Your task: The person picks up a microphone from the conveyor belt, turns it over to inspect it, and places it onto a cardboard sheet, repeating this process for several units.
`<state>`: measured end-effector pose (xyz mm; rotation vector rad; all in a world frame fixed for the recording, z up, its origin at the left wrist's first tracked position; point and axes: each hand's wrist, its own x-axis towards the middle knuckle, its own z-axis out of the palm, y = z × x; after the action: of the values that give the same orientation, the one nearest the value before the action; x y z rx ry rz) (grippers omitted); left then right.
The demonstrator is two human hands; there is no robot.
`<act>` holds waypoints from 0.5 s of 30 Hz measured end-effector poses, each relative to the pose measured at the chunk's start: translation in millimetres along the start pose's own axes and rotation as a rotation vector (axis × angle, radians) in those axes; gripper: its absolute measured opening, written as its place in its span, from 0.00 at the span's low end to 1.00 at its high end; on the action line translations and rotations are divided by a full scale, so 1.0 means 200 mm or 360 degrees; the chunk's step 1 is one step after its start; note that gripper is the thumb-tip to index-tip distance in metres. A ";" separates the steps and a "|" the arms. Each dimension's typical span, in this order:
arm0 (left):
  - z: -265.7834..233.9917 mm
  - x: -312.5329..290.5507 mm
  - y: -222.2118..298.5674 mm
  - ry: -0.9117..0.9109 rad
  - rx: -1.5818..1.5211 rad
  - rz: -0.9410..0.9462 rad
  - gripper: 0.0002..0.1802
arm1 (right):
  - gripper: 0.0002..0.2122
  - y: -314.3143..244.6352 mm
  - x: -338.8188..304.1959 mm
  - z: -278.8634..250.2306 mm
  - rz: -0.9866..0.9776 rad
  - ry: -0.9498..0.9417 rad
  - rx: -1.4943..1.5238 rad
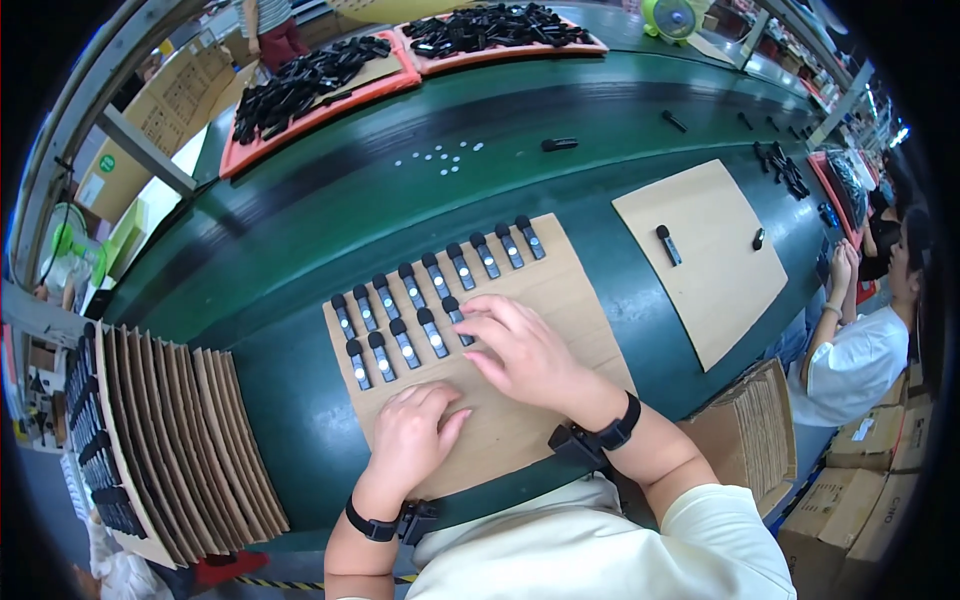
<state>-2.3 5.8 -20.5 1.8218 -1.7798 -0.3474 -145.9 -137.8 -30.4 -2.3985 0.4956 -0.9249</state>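
Observation:
Small black clip-on microphones with foam heads, each bearing a pale round dot, lie in two rows on a brown cardboard sheet (510, 420) in front of me. My right hand (525, 350) is at the right end of the nearer row. Its fingertips and thumb close about one microphone (451, 305), whose lower part they partly cover. My left hand (415, 430) rests on the cardboard below the nearer row, fingers loosely bent and thumb apart, with nothing seen in it. The nearest microphone (404, 345) lies just above that hand.
Upright cardboard sheets (190, 440) stand at left. Pale round dots (445, 158) lie on the green surface (330, 215). Red trays (415, 75) of black pieces stand at the back. Another cardboard sheet (700, 260) bears two microphones; a co-worker (855, 350) sits at right.

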 end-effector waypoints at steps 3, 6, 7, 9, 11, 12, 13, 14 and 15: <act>0.01 0.01 -0.01 -0.0005 -0.0016 -0.0027 0.09 | 0.13 -0.04 0.06 -0.15 -0.0008 -0.0042 0.0098; -0.01 -0.01 -0.01 -0.0007 -0.0011 -0.0004 0.08 | 0.09 0.03 0.11 -0.31 -0.0015 -0.0185 0.0331; 0.00 0.00 -0.01 -0.0007 -0.0010 -0.0002 0.07 | 0.07 0.10 0.14 -0.37 -0.0052 -0.0170 0.0179; 0.00 0.02 -0.01 0.0015 -0.0012 0.0009 0.07 | 0.03 0.29 0.24 -0.46 0.0001 -0.0188 0.0033; -0.01 0.01 -0.01 0.0030 -0.0012 0.0019 0.06 | 0.02 0.53 0.33 -0.52 0.0133 -0.0199 -0.0081; -0.01 0.01 -0.01 0.0022 -0.0015 0.0007 0.06 | 0.04 0.65 0.38 -0.55 0.0161 -0.0175 -0.0196; -0.01 0.02 -0.01 0.0017 -0.0022 0.0002 0.06 | 0.05 0.77 0.42 -0.57 0.0225 -0.0152 -0.0317; 0.00 0.03 0.00 0.0011 -0.0029 -0.0003 0.06 | 0.06 0.88 0.46 -0.59 0.0288 -0.0130 -0.0438; 0.00 0.03 -0.01 0.0007 -0.0031 -0.0014 0.06 | 0.06 0.96 0.50 -0.58 0.0289 -0.0138 -0.0424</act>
<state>-0.6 -0.7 -19.4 1.8161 -1.7599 -0.3625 -185.4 -381.0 -17.5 -2.5626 0.8337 -0.7094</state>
